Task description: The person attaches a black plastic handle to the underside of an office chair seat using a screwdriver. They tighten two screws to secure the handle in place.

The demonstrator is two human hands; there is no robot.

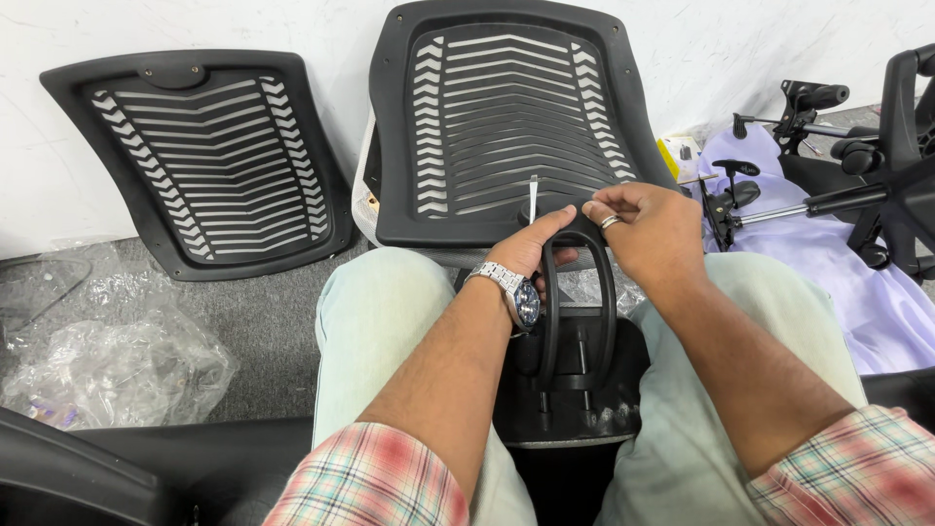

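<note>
My left hand [539,245], with a metal wristwatch on the wrist, grips the top of a black curved plastic chair part [579,321] that stands between my knees. My right hand [646,226], wearing a ring, closes its fingers on the same part's upper edge from the right. A thin white strip [533,198] sticks up just above my left thumb. Right behind both hands a black slatted chair back [506,117] leans against the white wall.
A second black slatted chair back [209,156] leans on the wall at the left. Crumpled clear plastic bags [117,365] lie on the grey floor. At the right, a black chair base and metal mechanism parts [857,185] rest on a lilac cloth [857,282].
</note>
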